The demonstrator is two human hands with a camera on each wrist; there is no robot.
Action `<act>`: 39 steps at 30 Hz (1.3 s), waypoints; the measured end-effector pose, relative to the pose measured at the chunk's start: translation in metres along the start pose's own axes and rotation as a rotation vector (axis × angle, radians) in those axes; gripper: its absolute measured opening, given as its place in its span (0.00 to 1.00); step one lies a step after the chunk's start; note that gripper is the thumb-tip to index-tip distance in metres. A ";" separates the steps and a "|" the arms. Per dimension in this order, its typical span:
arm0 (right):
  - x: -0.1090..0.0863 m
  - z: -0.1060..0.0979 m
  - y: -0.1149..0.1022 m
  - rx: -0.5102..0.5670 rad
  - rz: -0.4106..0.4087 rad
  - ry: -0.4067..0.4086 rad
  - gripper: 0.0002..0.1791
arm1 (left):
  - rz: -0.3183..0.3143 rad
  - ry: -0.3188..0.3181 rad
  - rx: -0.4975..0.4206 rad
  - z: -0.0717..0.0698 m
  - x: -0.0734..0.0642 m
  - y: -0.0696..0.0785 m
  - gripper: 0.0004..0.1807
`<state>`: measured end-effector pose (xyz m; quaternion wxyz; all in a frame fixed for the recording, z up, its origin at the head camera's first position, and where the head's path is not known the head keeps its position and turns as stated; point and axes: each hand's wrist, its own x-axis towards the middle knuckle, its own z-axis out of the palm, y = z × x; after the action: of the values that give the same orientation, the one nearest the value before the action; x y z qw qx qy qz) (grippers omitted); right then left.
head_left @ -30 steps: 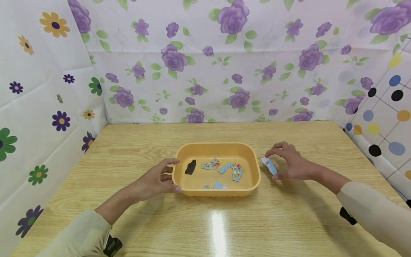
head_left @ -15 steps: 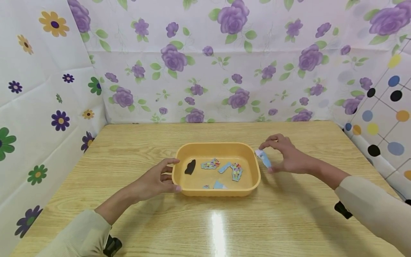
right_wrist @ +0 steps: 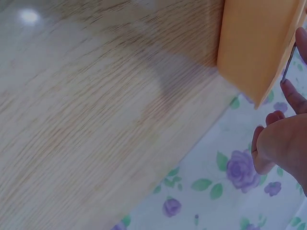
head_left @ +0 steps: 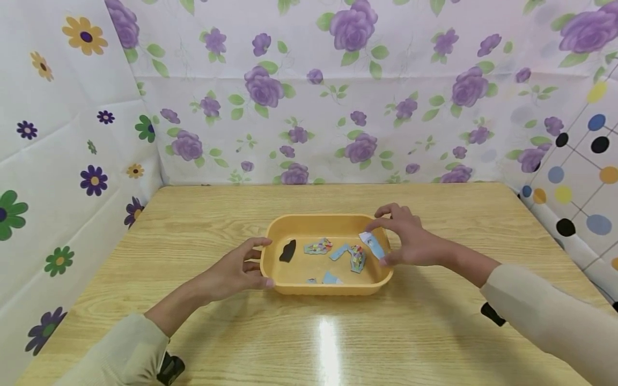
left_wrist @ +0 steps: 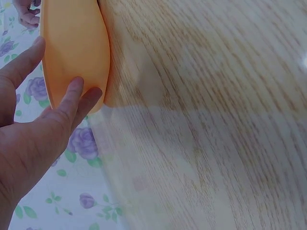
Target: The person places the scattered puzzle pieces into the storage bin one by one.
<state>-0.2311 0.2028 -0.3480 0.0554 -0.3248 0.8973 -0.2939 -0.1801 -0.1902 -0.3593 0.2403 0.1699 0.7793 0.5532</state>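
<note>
A light blue puzzle piece (head_left: 373, 245) with a white end is pinched lengthwise between the thumb and forefinger of my right hand (head_left: 410, 238), over the right end of the yellow plastic tray (head_left: 299, 289). In the right wrist view that piece (right_wrist: 289, 62) appears edge-on, as a thin strip near the tray wall (right_wrist: 254, 43). My left hand (head_left: 236, 271) rests against the tray's left end, fingers spread. The left wrist view shows fingertips of this hand (left_wrist: 43, 129) on the outer wall (left_wrist: 76, 43). Inside lie a dark brown piece (head_left: 287, 251), a colourful piece (head_left: 318, 246) and several others.
The tray stands on a wood-grain table (head_left: 217, 214). Behind it hangs a cloth with purple flowers (head_left: 265, 88). Patterned cloths also line the left (head_left: 63, 177) and right sides. A bright reflection lies on the tabletop in front of the tray.
My right hand has carried the light blue puzzle piece leftward, from beside the tray to over its right end. The left hand and the tray have stayed in place.
</note>
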 end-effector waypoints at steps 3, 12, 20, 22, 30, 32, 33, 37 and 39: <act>0.005 0.005 -0.005 -0.034 -0.016 -0.003 0.33 | 0.000 0.002 -0.001 0.001 0.000 0.000 0.49; 0.014 0.013 -0.018 -0.056 -0.056 -0.049 0.34 | 0.001 0.003 -0.004 0.001 0.002 0.000 0.49; 0.016 0.020 -0.027 -0.074 -0.052 -0.112 0.35 | -0.006 0.006 -0.001 0.001 0.002 0.000 0.50; 0.015 0.021 -0.027 -0.082 -0.048 -0.117 0.35 | -0.006 0.007 0.001 0.001 0.002 -0.001 0.50; 0.010 0.019 -0.022 -0.056 -0.031 -0.096 0.33 | -0.004 0.005 0.001 0.002 0.003 0.000 0.49; 0.009 0.018 -0.022 -0.054 -0.029 -0.087 0.32 | -0.003 0.005 0.002 0.001 0.003 0.000 0.49; 0.008 0.018 -0.022 -0.054 -0.028 -0.084 0.31 | -0.003 0.005 0.003 0.001 0.003 0.000 0.49; 0.006 0.016 -0.021 -0.052 -0.019 -0.068 0.29 | -0.004 0.006 0.002 0.001 0.003 0.000 0.49; 0.005 0.016 -0.022 -0.051 -0.015 -0.049 0.27 | -0.005 0.006 0.000 0.001 0.003 0.000 0.49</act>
<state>-0.2188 0.1783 -0.3483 0.0670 -0.3399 0.9004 -0.2632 -0.1824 -0.1879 -0.3605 0.2392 0.1662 0.7806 0.5531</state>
